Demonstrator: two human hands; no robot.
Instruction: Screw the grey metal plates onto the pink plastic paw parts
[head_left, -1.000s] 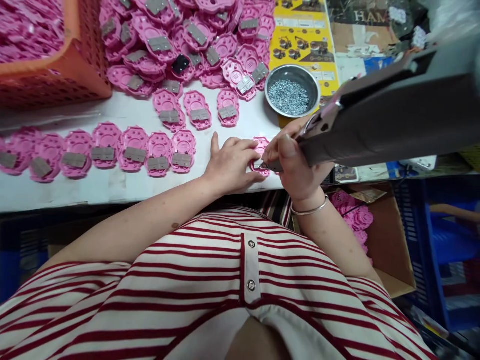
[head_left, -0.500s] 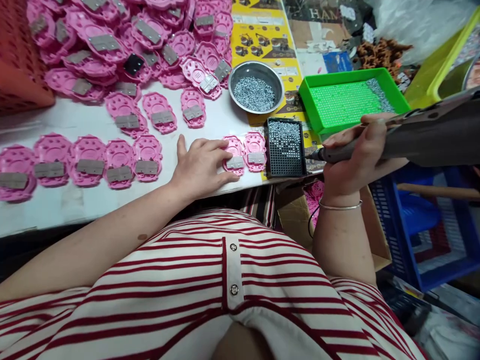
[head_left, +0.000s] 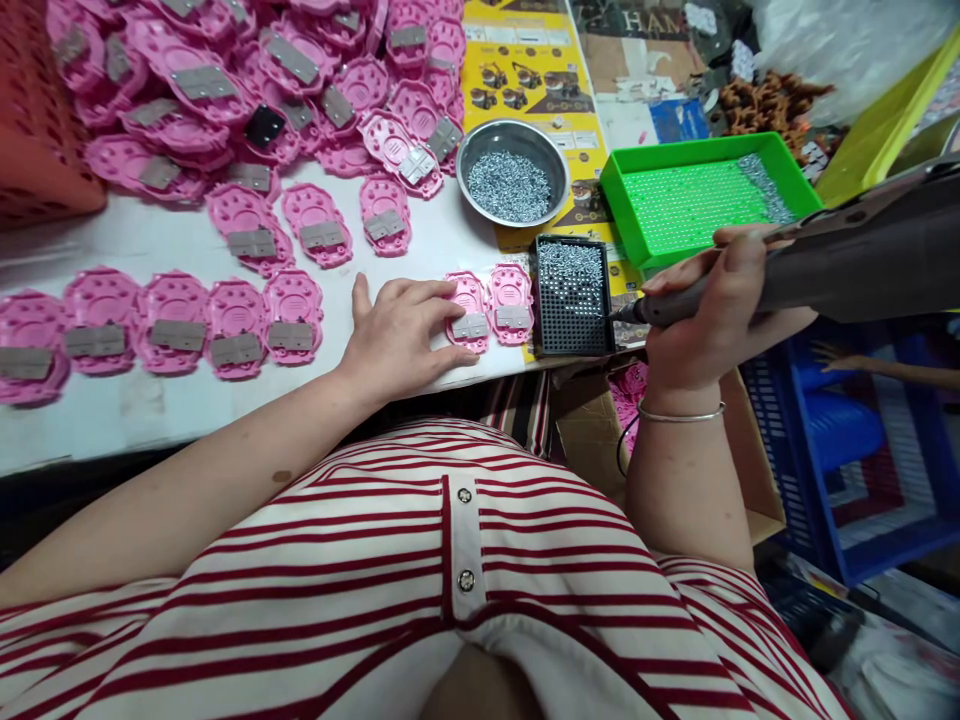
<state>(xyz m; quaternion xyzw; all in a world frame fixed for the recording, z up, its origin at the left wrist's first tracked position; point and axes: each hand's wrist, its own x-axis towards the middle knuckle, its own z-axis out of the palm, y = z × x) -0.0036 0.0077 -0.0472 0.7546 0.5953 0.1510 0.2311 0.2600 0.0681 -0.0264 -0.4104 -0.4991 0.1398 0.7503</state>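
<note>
My left hand (head_left: pixel 397 338) lies on the white tabletop, thumb and fingertips around the left edge of a pink plastic casing (head_left: pixel 467 290) with a grey metal plate. A second pink casing (head_left: pixel 511 292) lies against its right side. My right hand (head_left: pixel 701 315) is wrapped around a dark electric screwdriver (head_left: pixel 840 260), which points left. Its tip is at the right edge of a black perforated tray (head_left: pixel 574 335) of small screws; whether they touch I cannot tell. Left of my left hand, several pink casings (head_left: pixel 176 320) lie in a row, plates toward me.
A heap of pink casings (head_left: pixel 202 85) fills the back left beside a red basket (head_left: pixel 45 120). A metal bowl (head_left: pixel 551 212) of screws and a green tray (head_left: pixel 637 235) stand behind the black tray. At right are a blue crate (head_left: pixel 795 480) and another person's hand (head_left: pixel 836 357).
The screwdriver and my right hand have shifted very slightly left. My left hand stays on the same casing. At the right, the other person's hand has come into view with fingers spread.
</note>
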